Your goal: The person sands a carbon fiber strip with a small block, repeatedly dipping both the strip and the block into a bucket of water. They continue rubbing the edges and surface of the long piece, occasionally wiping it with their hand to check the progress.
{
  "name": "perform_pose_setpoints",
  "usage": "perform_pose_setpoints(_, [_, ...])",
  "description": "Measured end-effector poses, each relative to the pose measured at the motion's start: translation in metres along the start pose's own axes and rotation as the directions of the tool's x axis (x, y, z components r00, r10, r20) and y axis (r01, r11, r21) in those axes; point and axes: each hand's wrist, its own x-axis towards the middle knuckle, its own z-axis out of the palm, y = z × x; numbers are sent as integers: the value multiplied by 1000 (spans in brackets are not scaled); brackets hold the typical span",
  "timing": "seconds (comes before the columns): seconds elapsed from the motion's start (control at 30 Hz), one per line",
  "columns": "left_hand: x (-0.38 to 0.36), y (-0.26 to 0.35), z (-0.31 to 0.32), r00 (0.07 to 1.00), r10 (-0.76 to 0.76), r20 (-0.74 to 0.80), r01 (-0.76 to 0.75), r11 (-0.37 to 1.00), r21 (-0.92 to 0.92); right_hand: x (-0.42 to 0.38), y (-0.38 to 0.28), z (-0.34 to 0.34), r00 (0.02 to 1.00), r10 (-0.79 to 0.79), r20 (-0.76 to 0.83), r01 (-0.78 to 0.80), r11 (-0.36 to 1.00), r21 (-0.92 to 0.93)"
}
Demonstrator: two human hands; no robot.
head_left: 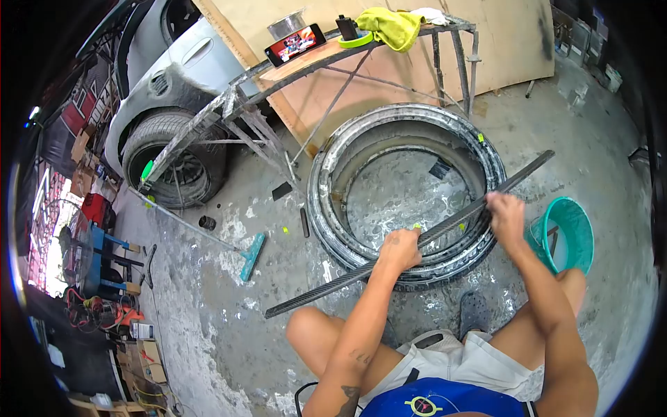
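A long, dark strip with a woven, carbon-fibre-like pattern [319,290] lies slantwise over a large wet ring [406,114] on the floor. My left hand [401,251] has its fingers closed around the middle of the strip, above the ring's near edge. Further along, toward the upper right end, my right hand [506,214] grips the same strip over the ring's right side. Both ends of the strip stick out past the ring. Its exact contact with the ring is hidden by my hands.
To the right stands a teal bucket [582,240] with something stick-like inside. A teal-headed squeegee [253,258] lies left of the ring. Behind it, a trestle [455,62] carries a phone [295,45] and a yellow cloth [392,28]. A car wheel [177,160] is at the left.
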Motion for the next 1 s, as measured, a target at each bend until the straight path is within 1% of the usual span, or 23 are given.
perform_pose_setpoints(0.03, [1, 1, -1, 1000, -2, -1, 2, 1000, -1, 8, 28, 10, 999, 34, -36, -35, 999, -30])
perform_pose_setpoints(0.07, [0, 1, -2, 1000, -3, -3, 3, 1000, 0, 16, 43, 11, 971, 232, -60, -237, 966, -105])
perform_pose_setpoints(0.1, [-3, 0, 1, 1000, -10, 2, 10, 1000, 1, 22, 49, 11, 971, 233, -53, -238, 966, -100])
perform_pose_setpoints(0.17, [-2, 0, 0, 1000, 18, -10, -18, 999, 29, 35, 56, 10, 858, 482, -177, -511, 836, -202])
perform_pose_setpoints(0.2, [-3, 1, -1, 1000, 15, -11, -14, 1000, 21, 32, 43, 11, 861, 496, -111, -507, 819, -268])
perform_pose_setpoints(0.23, [-3, 2, -3, 1000, 16, -17, -16, 1000, 21, 21, 23, 12, 863, 492, -116, -504, 821, -268])
perform_pose_setpoints(0.27, [-3, 2, -4, 999, 26, -34, -26, 1000, 4, 5, 1, 16, 940, 321, -117, -335, 931, -141])
perform_pose_setpoints(0.3, [-3, 2, -5, 998, 35, -46, -36, 999, -13, -3, -10, 19, 980, 142, -137, -145, 989, -14])
perform_pose_setpoints(0.33, [-2, 3, -5, 998, 37, -45, -37, 999, -12, -2, -7, 17, 980, 143, -138, -146, 989, -14])
perform_pose_setpoints(0.4, [-3, 4, -4, 999, 20, -32, -19, 1000, 7, 3, 8, 8, 997, 2, -73, -5, 999, -44])
perform_pose_setpoints(0.43, [-5, 3, -4, 1000, 13, -21, -13, 1000, 10, 12, 24, 4, 988, 149, 40, -144, 984, -107])
perform_pose_setpoints(0.5, [-3, 4, -6, 999, 17, -34, -18, 999, -27, 28, 56, 9, 916, 383, -116, -396, 911, -118])
perform_pose_setpoints(0.53, [-6, 7, -8, 1000, 6, -17, -6, 1000, -9, 27, 57, 13, 916, 382, -120, -395, 911, -119])
perform_pose_setpoints(0.6, [-5, 6, -7, 1000, 8, -23, -9, 1000, -21, 24, 44, 21, 857, 473, -206, -509, 839, -192])
perform_pose_setpoints(0.63, [-4, 5, -5, 1000, 3, -23, -4, 999, -32, 13, 29, 23, 905, 399, -149, -419, 896, -147])
perform_pose_setpoints(0.7, [-3, 3, -8, 1000, 11, -22, -12, 999, -48, -3, -17, 15, 984, 143, -103, -148, 988, -46])
perform_pose_setpoints(0.73, [-4, 4, -7, 1000, 5, -17, -6, 999, -34, -3, -12, 15, 985, 141, -102, -146, 988, -45])
perform_pose_setpoints(0.8, [-5, 5, -5, 1000, -7, -5, 7, 1000, -22, -1, 5, 10, 997, -61, -56, 61, 998, -6])
perform_pose_setpoints(0.83, [-4, 4, -6, 1000, -5, 5, 5, 1000, -28, 9, 17, 6, 999, 24, -41, -27, 996, -88])
perform_pose_setpoints(0.87, [-3, 5, -8, 1000, 3, 11, -3, 999, -35, 22, 37, 10, 982, 185, -37, -189, 972, -143])
perform_pose_setpoints(0.9, [-5, 3, -5, 1000, 7, 17, -6, 999, -32, 30, 50, 8, 938, 343, -40, -344, 917, -201])
perform_pose_setpoints(0.93, [-5, 2, -4, 1000, 11, -1, -11, 1000, -28, 30, 53, 9, 936, 348, -45, -350, 914, -204])
perform_pose_setpoints(1.0, [-6, 5, -4, 1000, 23, -22, -24, 999, -28, 35, 45, 9, 876, 470, -111, -483, 849, -215])
